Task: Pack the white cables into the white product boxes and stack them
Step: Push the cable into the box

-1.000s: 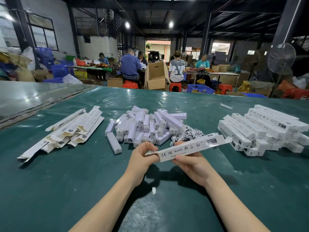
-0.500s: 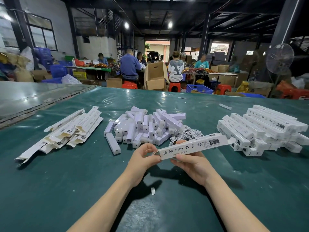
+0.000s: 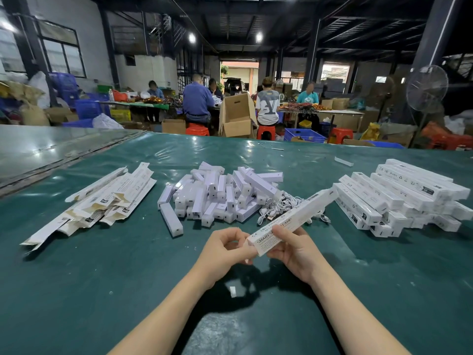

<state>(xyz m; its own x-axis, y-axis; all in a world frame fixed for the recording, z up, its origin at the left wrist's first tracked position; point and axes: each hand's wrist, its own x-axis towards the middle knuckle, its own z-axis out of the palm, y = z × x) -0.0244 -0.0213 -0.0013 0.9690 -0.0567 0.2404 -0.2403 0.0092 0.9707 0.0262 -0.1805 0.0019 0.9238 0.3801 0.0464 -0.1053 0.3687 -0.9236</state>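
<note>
Honestly, this looks like the flap-closing bit. The left hand pinches the near end of the long product box, with its fingers curled in on the flap. The right hand is wrapped around the box just past that, thumb on top. The box is held up off the table, angled away toward the right, with its far end over the tangle of white cables.

I can't tell whether there's a cable inside this one. If it were me, I'd keep the right-hand grip near the end being closed so the thin card doesn't buckle. Then tuck the flap in square, not at an angle, and run a finger over it so it sits flush. Otherwise it won't lie flat on the stack of packed boxes at the right.

Readable stuff: the side of the held box says "SMART", then something hidden by a finger, then "LAMP", with what look like CE and FC marks above it. A top box on the stack seems to carry CE/FC marks and other symbols too. The small print is too tiny to read.

Flat unfolded boxes sit off to the left, and a heap of small white inner boxes is in the middle.
</note>
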